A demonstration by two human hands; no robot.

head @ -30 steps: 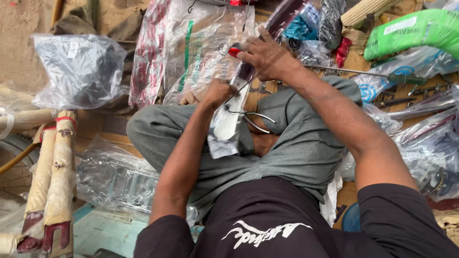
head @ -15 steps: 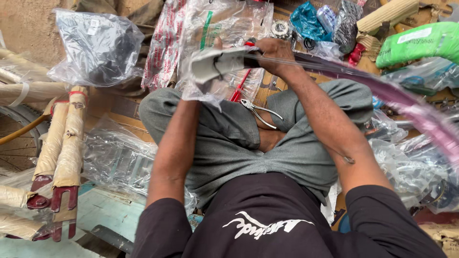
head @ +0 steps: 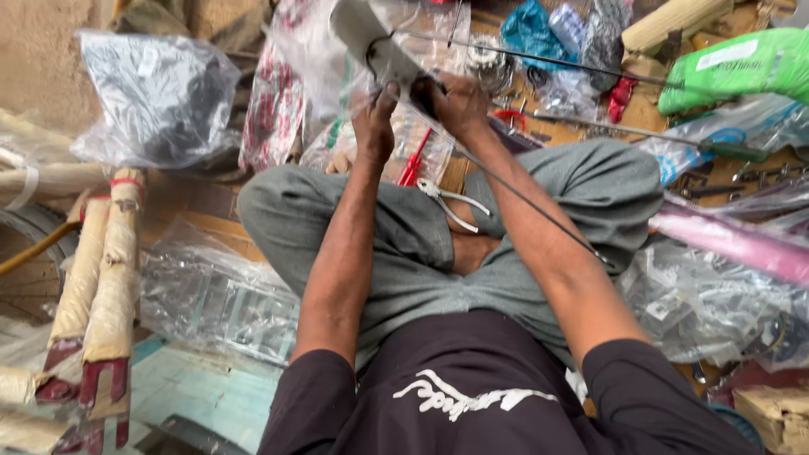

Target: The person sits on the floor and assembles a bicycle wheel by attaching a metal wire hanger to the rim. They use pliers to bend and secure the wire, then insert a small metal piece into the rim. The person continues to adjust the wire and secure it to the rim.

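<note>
I sit cross-legged on the floor in grey trousers. My left hand (head: pixel 375 126) and my right hand (head: pixel 455 101) are raised side by side in front of me, both gripping a long grey-white curved part (head: pixel 371 42) with thin dark wire stays (head: pixel 539 215) running off it toward my right. The part rises up and away toward the top edge. A pair of silver pliers (head: pixel 455 202) lies on my lap between my forearms. A red-handled tool (head: pixel 413 160) lies just beyond my knees.
Clear plastic bags of parts (head: pixel 160 97) lie all around. Paper-wrapped frame tubes with red ends (head: pixel 101 286) lie at left. A green wrapped piece (head: pixel 733 67) sits at top right, a pink wrapped rim (head: pixel 733 244) at right, a cardboard box (head: pixel 779 413) at bottom right.
Both hands have lifted the grey-white part from lap height to well in front of me, and it now points up and away. The pliers stayed on my lap.
</note>
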